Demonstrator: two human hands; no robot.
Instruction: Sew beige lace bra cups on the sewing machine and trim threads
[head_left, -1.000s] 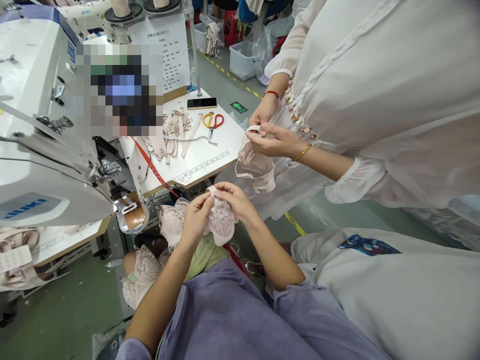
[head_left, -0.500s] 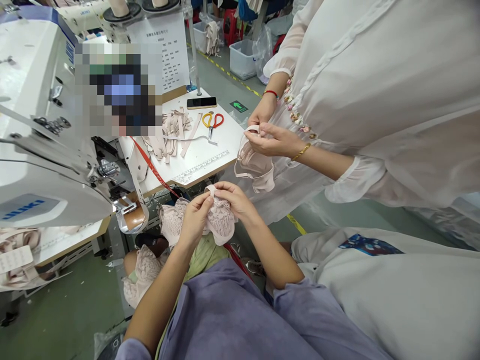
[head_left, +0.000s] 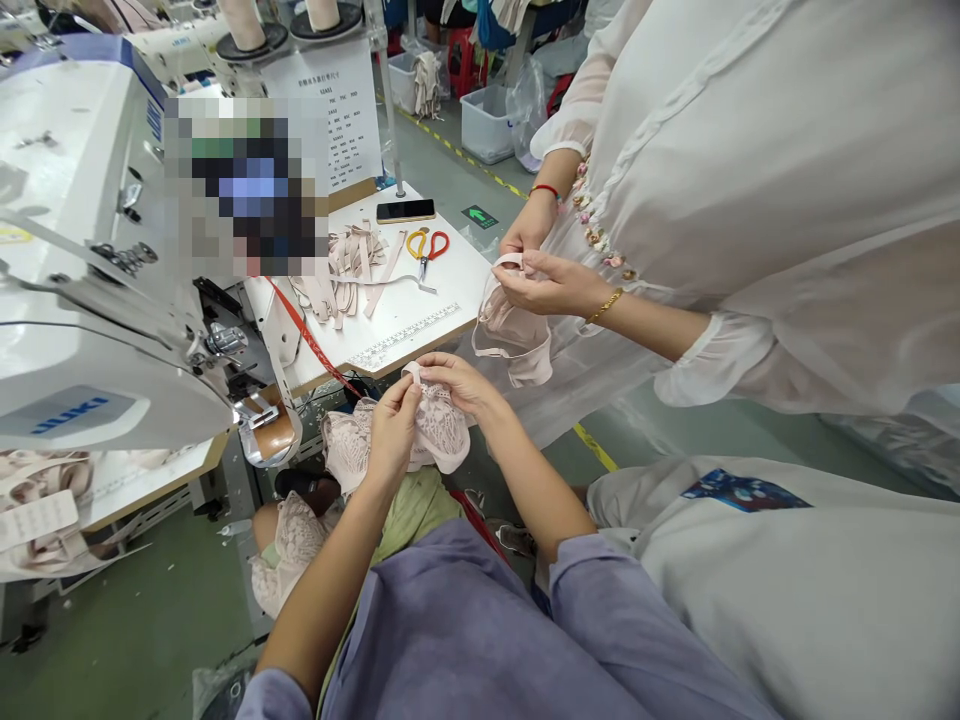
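Pale-pink lace bra (head_left: 444, 432), strap (head_left: 412, 370) pinched by my left hand (head_left: 393, 428) and right hand (head_left: 461, 383); yellow-and-red-handled scissors (head_left: 424, 263) lie on white bench (head_left: 457, 275).

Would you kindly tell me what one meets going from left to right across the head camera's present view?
Sewing machine, wearer's left hand, wearer's right hand, co-worker's beige garment, gold bracelet, dark-blue print.
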